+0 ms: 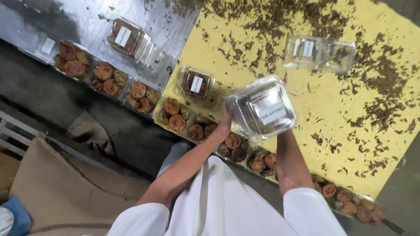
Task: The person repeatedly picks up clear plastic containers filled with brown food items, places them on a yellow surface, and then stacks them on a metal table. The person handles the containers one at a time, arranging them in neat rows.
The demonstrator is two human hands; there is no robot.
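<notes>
Both hands hold a stack of empty clear plastic clamshell boxes (262, 107) with a white label on top, just above the table's near edge. My left hand (225, 123) grips the stack's left side. My right hand (282, 135) supports it from below and is mostly hidden, with only the wrist showing. Under the stack a row of open trays with round brown cakes (177, 116) runs along the edge of the table.
A closed box of cakes (197, 83) sits on the yellow sheet (332, 118), which is strewn with dried leaf bits. An empty clear box (319, 53) lies farther back. Another filled box (127, 37) rests on silver foil (87, 17). Burlap sacks (65, 188) lie at lower left.
</notes>
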